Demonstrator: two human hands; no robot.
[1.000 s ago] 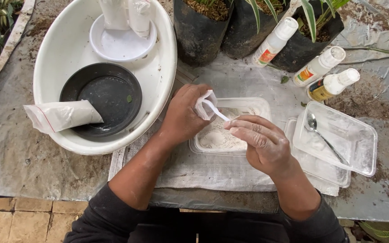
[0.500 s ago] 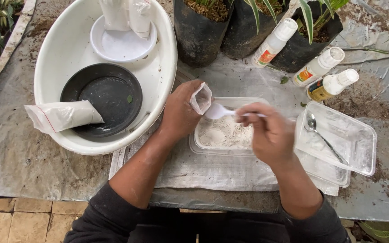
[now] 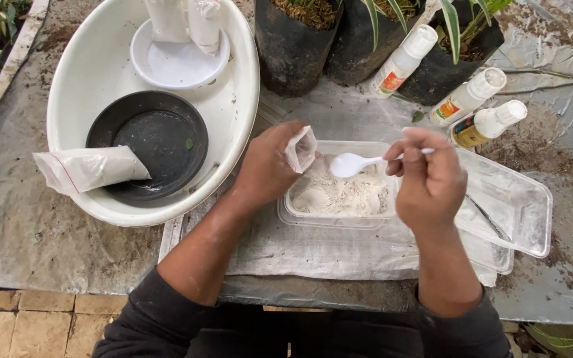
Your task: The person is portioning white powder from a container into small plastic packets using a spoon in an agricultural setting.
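Two hands: left hand (image 3: 268, 166) grips one bag (image 3: 302, 148), right hand (image 3: 428, 179) one spoon (image 3: 355, 163).

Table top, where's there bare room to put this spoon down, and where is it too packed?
Free: the grey sheet at the near left, below the white basin, and the near right corner beside the clear lid. Crowded: the far edge, with black plant bags and three bottles, and the middle around the powder tub.

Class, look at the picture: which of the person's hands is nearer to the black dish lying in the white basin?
Left. The left hand, holding a small bag, sits just beside the basin's rim, right of the black dish. The right hand, holding a white spoon, is farther right.
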